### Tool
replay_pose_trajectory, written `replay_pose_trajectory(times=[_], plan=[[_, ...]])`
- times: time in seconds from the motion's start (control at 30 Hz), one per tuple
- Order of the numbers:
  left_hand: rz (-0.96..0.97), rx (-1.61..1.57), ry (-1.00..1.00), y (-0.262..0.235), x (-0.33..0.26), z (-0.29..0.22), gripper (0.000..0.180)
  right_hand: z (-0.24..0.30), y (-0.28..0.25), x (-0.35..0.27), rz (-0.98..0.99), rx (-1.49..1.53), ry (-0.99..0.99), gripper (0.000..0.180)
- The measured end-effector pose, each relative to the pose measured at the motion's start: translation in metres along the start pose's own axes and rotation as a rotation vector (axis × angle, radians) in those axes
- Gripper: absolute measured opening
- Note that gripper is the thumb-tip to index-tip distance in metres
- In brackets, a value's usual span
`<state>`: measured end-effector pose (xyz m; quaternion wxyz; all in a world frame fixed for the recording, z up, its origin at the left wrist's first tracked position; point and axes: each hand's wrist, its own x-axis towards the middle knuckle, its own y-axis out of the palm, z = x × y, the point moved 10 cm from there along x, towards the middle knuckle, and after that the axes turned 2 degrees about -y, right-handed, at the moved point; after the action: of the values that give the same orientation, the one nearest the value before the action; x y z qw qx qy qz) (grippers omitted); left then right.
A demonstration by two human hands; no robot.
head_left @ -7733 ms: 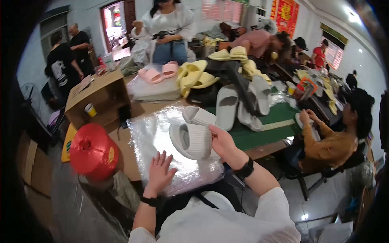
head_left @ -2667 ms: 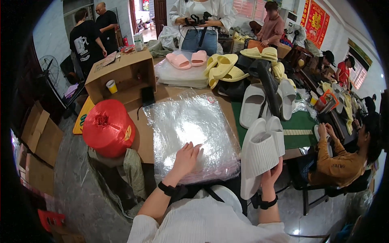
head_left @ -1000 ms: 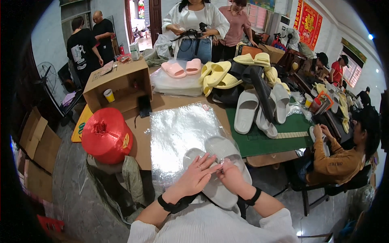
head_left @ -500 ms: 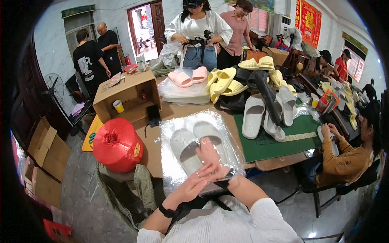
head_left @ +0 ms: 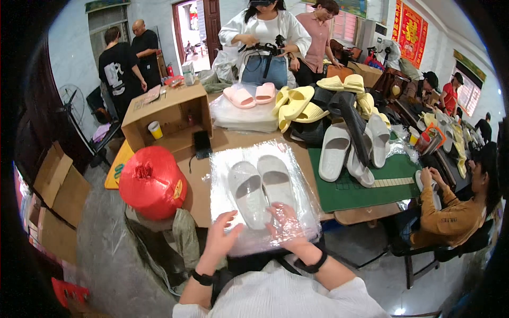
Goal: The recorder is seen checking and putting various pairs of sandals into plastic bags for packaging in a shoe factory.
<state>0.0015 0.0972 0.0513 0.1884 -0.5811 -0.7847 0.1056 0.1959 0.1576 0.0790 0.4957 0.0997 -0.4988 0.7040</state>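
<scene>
A pair of light grey slide slippers [head_left: 261, 191] lies side by side, toes away from me, in or on a clear plastic bag [head_left: 222, 164] atop a stack of such bags. My right hand [head_left: 286, 228] is at the heel end of the right slipper, fingers apart; shiny clear film seems to cover part of it. Beside the left slipper's heel, my left hand [head_left: 222, 234] hovers at the bag's near left part, fingers spread and holding nothing.
A red twine roll [head_left: 152, 183] and an open cardboard box [head_left: 164, 114] stand left. Yellow, black and grey slippers [head_left: 335, 151] pile up on a green cutting mat [head_left: 360, 193] at right. Pink slippers [head_left: 239, 98] sit behind. A seated person [head_left: 450, 206] handles a slipper at right.
My hands have come apart. The left moved left off the right wrist, and the right drew back from between the slippers to the heel end. The slippers now lie closer together.
</scene>
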Motion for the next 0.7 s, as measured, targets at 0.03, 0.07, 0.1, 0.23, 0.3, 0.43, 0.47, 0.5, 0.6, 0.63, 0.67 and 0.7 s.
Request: replay_pose_trajectory(times=[0.03,0.07,0.1,0.23,0.3,0.43,0.47,0.5,0.6,0.63,0.67,0.7], plan=[[-0.087,0.089,-0.094,-0.01,0.002,0.02,0.042,0.005,-0.009,-0.016,0.034,0.081,-0.007,0.048],[-0.125,0.143,-0.086,-0.013,0.002,0.036,0.048,0.01,-0.022,-0.025,0.066,0.159,-0.013,0.039],[-0.131,0.131,-0.096,-0.014,0.003,0.041,0.048,0.015,-0.042,-0.028,0.082,0.156,-0.015,0.039],[-0.015,0.128,-0.273,-0.001,0.002,0.051,0.064,0.004,-0.086,-0.044,0.187,0.65,0.252,0.007],[-0.125,0.431,-0.174,-0.009,-0.004,0.017,0.065,-0.012,-0.122,-0.041,-0.116,0.686,0.275,0.014],[-0.195,0.411,-0.016,-0.019,-0.02,-0.065,0.054,-0.046,-0.124,-0.015,-0.314,0.688,0.382,0.013],[0.033,0.136,-0.017,-0.002,-0.025,-0.082,0.044,-0.057,-0.116,-0.007,-0.294,0.636,0.381,0.013],[0.255,-0.136,-0.017,0.011,-0.035,-0.105,0.035,-0.066,-0.104,0.001,-0.284,0.648,0.373,0.013],[0.69,-0.513,0.141,0.012,-0.071,-0.193,0.021,-0.083,-0.061,0.02,-0.167,0.479,0.392,0.015],[0.782,-0.592,0.295,0.005,-0.082,-0.22,0.022,-0.084,-0.044,0.025,-0.096,0.404,0.385,0.017],[0.875,-0.668,0.438,-0.001,-0.09,-0.242,0.026,-0.088,-0.028,0.029,-0.026,0.326,0.379,0.021],[0.971,-0.743,0.584,-0.008,-0.098,-0.261,0.032,-0.096,-0.015,0.028,-0.022,0.332,0.373,0.021]])
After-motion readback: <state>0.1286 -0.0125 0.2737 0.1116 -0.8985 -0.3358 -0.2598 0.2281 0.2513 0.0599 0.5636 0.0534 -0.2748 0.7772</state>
